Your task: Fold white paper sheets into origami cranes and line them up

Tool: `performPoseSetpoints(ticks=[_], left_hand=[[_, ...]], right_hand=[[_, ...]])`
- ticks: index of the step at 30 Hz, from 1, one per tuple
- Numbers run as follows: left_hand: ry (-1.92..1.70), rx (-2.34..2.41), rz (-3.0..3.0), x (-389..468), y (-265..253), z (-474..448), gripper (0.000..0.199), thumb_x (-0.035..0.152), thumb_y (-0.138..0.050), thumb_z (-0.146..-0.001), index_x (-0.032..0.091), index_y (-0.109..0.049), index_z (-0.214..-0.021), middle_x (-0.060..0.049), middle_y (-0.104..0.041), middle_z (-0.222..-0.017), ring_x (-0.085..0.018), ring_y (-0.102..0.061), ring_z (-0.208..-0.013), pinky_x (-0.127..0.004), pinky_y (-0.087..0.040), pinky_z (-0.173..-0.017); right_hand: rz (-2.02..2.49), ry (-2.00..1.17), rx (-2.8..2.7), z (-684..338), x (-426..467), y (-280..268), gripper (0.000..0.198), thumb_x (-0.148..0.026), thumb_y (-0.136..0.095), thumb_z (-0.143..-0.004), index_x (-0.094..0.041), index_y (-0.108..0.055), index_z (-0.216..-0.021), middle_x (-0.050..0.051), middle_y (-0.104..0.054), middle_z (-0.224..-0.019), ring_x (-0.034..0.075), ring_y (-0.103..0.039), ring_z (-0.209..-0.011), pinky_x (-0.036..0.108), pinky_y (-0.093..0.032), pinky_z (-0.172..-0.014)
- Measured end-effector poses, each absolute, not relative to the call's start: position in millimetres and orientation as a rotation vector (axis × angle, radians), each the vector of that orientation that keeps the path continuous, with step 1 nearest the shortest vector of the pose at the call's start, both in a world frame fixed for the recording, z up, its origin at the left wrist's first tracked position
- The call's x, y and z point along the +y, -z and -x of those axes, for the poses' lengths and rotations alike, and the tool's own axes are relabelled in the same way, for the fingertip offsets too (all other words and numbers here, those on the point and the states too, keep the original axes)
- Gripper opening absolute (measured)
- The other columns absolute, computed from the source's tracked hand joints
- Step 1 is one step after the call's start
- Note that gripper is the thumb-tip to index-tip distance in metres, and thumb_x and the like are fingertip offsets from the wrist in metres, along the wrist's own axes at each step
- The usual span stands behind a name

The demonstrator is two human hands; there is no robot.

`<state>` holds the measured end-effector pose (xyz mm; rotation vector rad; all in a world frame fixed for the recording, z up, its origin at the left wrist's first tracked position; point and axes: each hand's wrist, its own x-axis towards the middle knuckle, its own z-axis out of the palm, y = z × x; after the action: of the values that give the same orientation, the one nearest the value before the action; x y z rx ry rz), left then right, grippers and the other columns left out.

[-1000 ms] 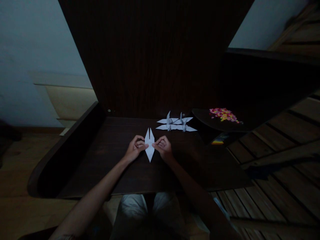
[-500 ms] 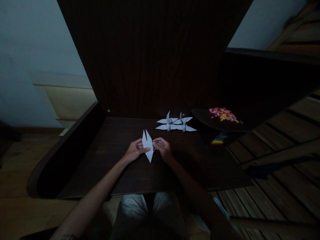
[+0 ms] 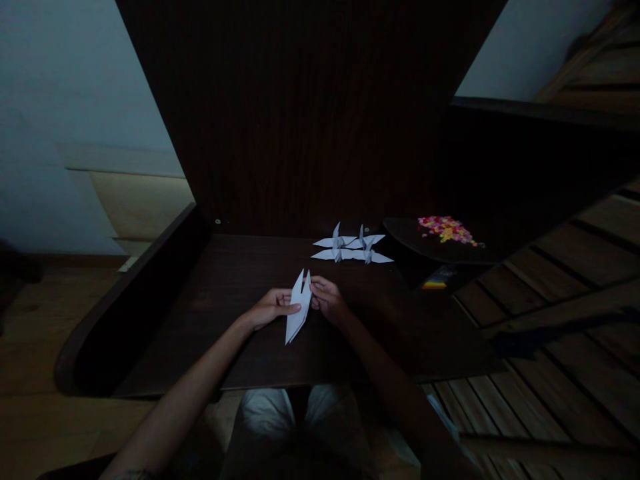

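A white folded origami paper [image 3: 299,308], kite-shaped with two narrow points at its far end, is held above the dark desk [image 3: 210,333]. My left hand [image 3: 273,308] grips its left side, thumb on top and fingers behind. At its upper right edge, my right hand [image 3: 326,297] has its fingers closed on the paper near one narrow point. Beyond the hands, several folded white paper cranes [image 3: 353,254] stand close together at the back of the desk.
On a raised corner shelf [image 3: 405,233] at the right lies a pile of small pink, red and yellow pieces [image 3: 447,229]. A rainbow-coloured item [image 3: 435,283] sits beneath it. A dark side panel [image 3: 135,293] edges the desk on the left, and slatted wood [image 3: 550,373] lies to the right.
The origami paper has tilted, its narrow points swinging right and its near tip moving left and closer to me. My right fingers have shifted to the edge by a narrow point.
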<state>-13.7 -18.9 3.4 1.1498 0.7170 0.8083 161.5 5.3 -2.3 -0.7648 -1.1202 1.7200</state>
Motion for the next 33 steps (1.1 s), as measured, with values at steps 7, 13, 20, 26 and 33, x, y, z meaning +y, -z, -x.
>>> performPoseSetpoints(ticks=[7, 13, 20, 26, 33], left_hand=[[-0.806, 0.739, -1.149, -20.1, -7.0, 13.2, 0.03, 0.026, -0.077, -0.064, 0.012, -0.071, -0.09, -0.007, -0.071, -0.076, -0.017, -0.064, -0.067, -0.022, -0.047, -0.058], [-0.796, 0.749, -1.134, -19.3, -5.6, 13.3, 0.033, 0.026, -0.078, -0.062, 0.012, -0.07, -0.091, -0.009, -0.071, -0.079, -0.016, -0.064, -0.066, -0.022, -0.047, -0.059], [-0.838, 0.766, -1.136, -20.0, -6.4, 12.9, 0.039, 0.027, -0.078, -0.063, 0.012, -0.069, -0.098, -0.009, -0.072, -0.082, -0.017, -0.065, -0.069, -0.024, -0.048, -0.063], [-0.897, 0.808, -1.133, -19.2, -5.2, 10.9, 0.04, 0.028, -0.078, -0.063, 0.012, -0.067, -0.098, -0.008, -0.072, -0.085, -0.017, -0.066, -0.075, -0.026, -0.049, -0.07], [-0.952, 0.907, -1.232, -17.1, -2.5, 9.1, 0.042, 0.035, -0.078, -0.062, 0.011, -0.067, -0.095, -0.007, -0.071, -0.086, -0.02, -0.066, -0.08, -0.03, -0.05, -0.075]], right_hand=[[0.729, -1.716, -1.125, -164.8, 8.2, 4.6, 0.029, -0.026, -0.067, -0.058, -0.02, -0.064, -0.087, -0.004, -0.052, -0.065, 0.005, -0.035, -0.041, 0.019, -0.022, -0.038], [0.721, -1.726, -1.096, -164.4, 7.7, 4.6, 0.023, -0.023, -0.067, -0.057, -0.019, -0.06, -0.078, -0.004, -0.051, -0.063, 0.005, -0.034, -0.041, 0.018, -0.022, -0.038], [0.699, -1.675, -1.096, -163.4, 6.8, 3.4, 0.02, -0.021, -0.067, -0.057, -0.019, -0.052, -0.071, -0.004, -0.051, -0.068, 0.005, -0.036, -0.044, 0.018, -0.022, -0.038], [0.593, -1.657, -1.114, -164.7, 7.4, 5.4, 0.019, -0.021, -0.064, -0.057, -0.018, -0.057, -0.074, 0.001, -0.055, -0.085, 0.007, -0.046, -0.052, 0.019, -0.03, -0.039], [0.691, -1.455, -1.149, -161.3, 7.2, 5.9, 0.016, -0.026, -0.07, -0.066, -0.018, -0.058, -0.071, 0.002, -0.059, -0.084, 0.008, -0.05, -0.055, 0.019, -0.034, -0.04]])
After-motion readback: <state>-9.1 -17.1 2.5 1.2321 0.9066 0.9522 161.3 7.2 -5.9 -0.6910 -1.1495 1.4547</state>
